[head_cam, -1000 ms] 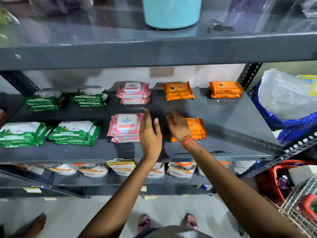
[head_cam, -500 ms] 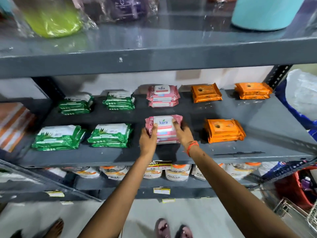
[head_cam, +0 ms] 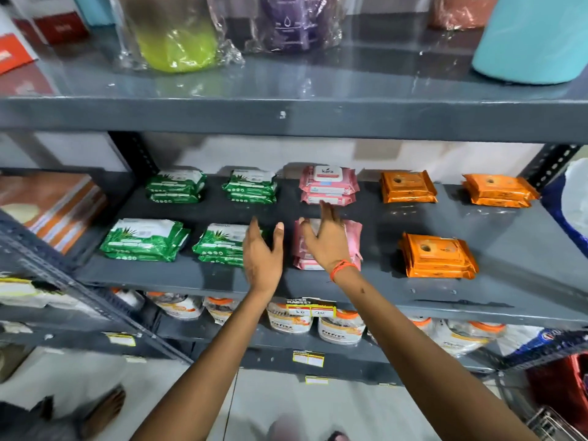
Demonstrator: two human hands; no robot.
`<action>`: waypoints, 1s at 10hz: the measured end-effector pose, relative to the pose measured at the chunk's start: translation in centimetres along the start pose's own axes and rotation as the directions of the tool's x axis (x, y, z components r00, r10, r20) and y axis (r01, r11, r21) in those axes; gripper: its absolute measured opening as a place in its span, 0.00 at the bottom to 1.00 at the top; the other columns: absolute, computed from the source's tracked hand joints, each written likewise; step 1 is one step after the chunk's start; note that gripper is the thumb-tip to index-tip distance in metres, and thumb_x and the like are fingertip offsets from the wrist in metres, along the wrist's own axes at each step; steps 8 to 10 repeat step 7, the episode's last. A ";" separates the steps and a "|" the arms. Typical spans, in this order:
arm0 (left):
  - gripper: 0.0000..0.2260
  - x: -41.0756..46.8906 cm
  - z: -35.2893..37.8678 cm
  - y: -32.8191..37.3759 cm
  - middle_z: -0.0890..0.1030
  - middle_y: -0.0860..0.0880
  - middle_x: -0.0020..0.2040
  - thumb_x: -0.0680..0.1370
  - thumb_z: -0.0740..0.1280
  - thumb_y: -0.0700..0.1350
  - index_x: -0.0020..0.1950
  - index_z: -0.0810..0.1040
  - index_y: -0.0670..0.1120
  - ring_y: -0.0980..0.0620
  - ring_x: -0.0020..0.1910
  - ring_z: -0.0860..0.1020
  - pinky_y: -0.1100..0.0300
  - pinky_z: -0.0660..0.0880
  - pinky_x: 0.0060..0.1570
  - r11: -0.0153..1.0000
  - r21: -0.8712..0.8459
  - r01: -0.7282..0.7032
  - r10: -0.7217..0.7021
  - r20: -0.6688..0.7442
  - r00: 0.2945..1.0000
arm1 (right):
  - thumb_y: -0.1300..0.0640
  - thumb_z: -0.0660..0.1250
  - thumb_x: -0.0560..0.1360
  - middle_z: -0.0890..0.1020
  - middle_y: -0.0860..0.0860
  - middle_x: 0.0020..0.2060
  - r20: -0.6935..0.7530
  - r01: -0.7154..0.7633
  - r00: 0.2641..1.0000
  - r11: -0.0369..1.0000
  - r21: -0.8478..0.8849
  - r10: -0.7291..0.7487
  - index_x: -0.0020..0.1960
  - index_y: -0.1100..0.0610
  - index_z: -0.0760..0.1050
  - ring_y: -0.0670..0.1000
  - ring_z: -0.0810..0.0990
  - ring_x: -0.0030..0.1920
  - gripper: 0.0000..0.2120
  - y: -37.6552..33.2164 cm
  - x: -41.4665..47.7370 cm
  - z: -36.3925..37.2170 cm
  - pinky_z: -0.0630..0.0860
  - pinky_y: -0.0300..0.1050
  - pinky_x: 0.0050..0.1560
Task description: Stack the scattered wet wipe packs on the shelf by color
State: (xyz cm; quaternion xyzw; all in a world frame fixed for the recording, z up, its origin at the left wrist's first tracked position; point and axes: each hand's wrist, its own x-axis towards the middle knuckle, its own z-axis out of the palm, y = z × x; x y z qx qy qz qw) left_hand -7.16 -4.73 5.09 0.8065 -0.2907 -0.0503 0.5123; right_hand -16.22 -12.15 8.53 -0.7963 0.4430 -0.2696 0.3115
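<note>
Wet wipe packs lie in small stacks on the grey middle shelf [head_cam: 366, 286]. Green stacks sit at the left: two at the back [head_cam: 175, 186] [head_cam: 249, 186] and two at the front [head_cam: 144, 239] [head_cam: 220, 245]. A pink stack [head_cam: 329, 185] lies at the back centre and another pink stack [head_cam: 351, 241] in front of it. Orange stacks lie at the right [head_cam: 408, 186] [head_cam: 499, 190] [head_cam: 437, 256]. My left hand [head_cam: 262, 253] hovers open between the front green and front pink stacks. My right hand [head_cam: 327, 237] is spread open over the front pink stack, partly hiding it.
The upper shelf [head_cam: 286, 119] overhangs close above, carrying a teal container [head_cam: 537, 36] and bagged items. White pouches [head_cam: 340, 329] fill the shelf below. A blue and white sack [head_cam: 572, 205] stands at the right, a wire basket [head_cam: 553, 424] at bottom right.
Both hands held the sides of the front pink stack half a second ago; now they have let go and spread open. A second ago the right hand rested on the front orange stack.
</note>
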 end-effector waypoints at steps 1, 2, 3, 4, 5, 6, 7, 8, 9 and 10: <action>0.27 1.5 -2.5 -1.2 0.70 0.36 0.69 0.77 0.64 0.52 0.70 0.65 0.37 0.39 0.70 0.66 0.46 0.60 0.70 0.993 0.111 -0.032 0.048 -0.142 0.989 | 0.54 0.62 0.77 0.72 0.62 0.68 0.105 0.047 0.993 0.998 0.039 -0.051 0.72 0.64 0.63 0.61 0.71 0.67 0.27 -2.5 -0.4 1.8 0.71 0.50 0.66; 0.32 4.5 -5.4 -4.7 0.68 0.35 0.70 0.76 0.66 0.55 0.72 0.62 0.38 0.36 0.71 0.63 0.42 0.57 0.70 0.969 0.206 0.140 -0.111 -0.143 0.983 | 0.52 0.62 0.78 0.70 0.61 0.70 0.340 -0.042 0.940 0.997 0.060 0.019 0.74 0.63 0.61 0.58 0.70 0.70 0.28 -4.7 -0.7 5.6 0.68 0.48 0.70; 0.36 5.7 -6.6 -7.2 0.63 0.35 0.73 0.75 0.66 0.57 0.75 0.56 0.41 0.35 0.71 0.61 0.43 0.59 0.69 0.936 0.132 0.327 -0.330 -0.003 0.944 | 0.48 0.61 0.78 0.66 0.62 0.72 0.427 -0.198 0.891 0.978 0.065 0.152 0.76 0.63 0.55 0.60 0.66 0.72 0.33 -5.2 -0.8 8.6 0.66 0.50 0.72; 0.36 6.3 -7.2 -8.8 0.63 0.36 0.73 0.75 0.67 0.56 0.75 0.54 0.42 0.37 0.70 0.64 0.48 0.64 0.67 0.914 0.019 0.405 -0.402 0.172 0.899 | 0.46 0.58 0.79 0.62 0.62 0.74 0.442 -0.367 0.843 0.928 0.056 0.307 0.78 0.60 0.44 0.63 0.64 0.72 0.36 -5.3 -1.0 12.0 0.64 0.56 0.73; 0.36 6.7 -7.1 -9.0 0.63 0.35 0.73 0.75 0.67 0.54 0.75 0.54 0.41 0.38 0.70 0.65 0.50 0.66 0.66 0.914 -0.014 0.406 -0.396 0.194 0.897 | 0.48 0.57 0.79 0.62 0.62 0.74 0.403 -0.373 0.853 0.928 0.024 0.332 0.78 0.58 0.44 0.64 0.64 0.72 0.34 -5.4 -0.6 13.0 0.64 0.57 0.72; 0.36 6.9 -7.7 -8.9 0.65 0.35 0.71 0.75 0.67 0.54 0.74 0.55 0.40 0.38 0.69 0.66 0.50 0.67 0.65 0.914 -0.012 0.406 -0.397 0.193 0.897 | 0.48 0.58 0.79 0.62 0.62 0.74 0.393 -0.373 0.856 0.928 0.019 0.336 0.78 0.57 0.46 0.64 0.65 0.72 0.34 -6.0 -0.9 13.2 0.66 0.57 0.72; 0.36 7.3 -7.9 -9.1 0.65 0.35 0.71 0.75 0.67 0.55 0.74 0.55 0.40 0.38 0.69 0.66 0.49 0.66 0.65 0.920 0.020 0.392 -0.388 0.203 0.899 | 0.47 0.58 0.78 0.62 0.61 0.75 0.380 -0.371 0.864 0.928 0.039 0.330 0.78 0.57 0.47 0.63 0.64 0.72 0.34 -5.8 -0.6 13.1 0.66 0.57 0.72; 0.36 7.3 -7.9 -9.1 0.65 0.35 0.71 0.75 0.67 0.55 0.74 0.55 0.40 0.38 0.69 0.66 0.49 0.66 0.65 0.920 0.020 0.392 -0.388 0.203 0.899 | 0.47 0.58 0.78 0.62 0.61 0.75 0.380 -0.371 0.864 0.928 0.039 0.330 0.78 0.57 0.47 0.63 0.64 0.72 0.34 -5.8 -0.6 13.1 0.66 0.57 0.72; 0.36 7.3 -7.9 -9.1 0.65 0.35 0.71 0.75 0.67 0.55 0.74 0.55 0.40 0.38 0.69 0.66 0.49 0.66 0.65 0.920 0.020 0.392 -0.388 0.203 0.899 | 0.47 0.58 0.78 0.62 0.61 0.75 0.380 -0.371 0.864 0.928 0.039 0.330 0.78 0.57 0.47 0.63 0.64 0.72 0.34 -5.8 -0.6 13.1 0.66 0.57 0.72; 0.36 7.3 -7.9 -9.1 0.65 0.35 0.71 0.75 0.67 0.55 0.74 0.55 0.40 0.38 0.69 0.66 0.49 0.66 0.65 0.920 0.020 0.392 -0.388 0.203 0.899 | 0.47 0.58 0.78 0.62 0.61 0.75 0.380 -0.371 0.864 0.928 0.039 0.330 0.78 0.57 0.47 0.63 0.64 0.72 0.34 -5.8 -0.6 13.1 0.66 0.57 0.72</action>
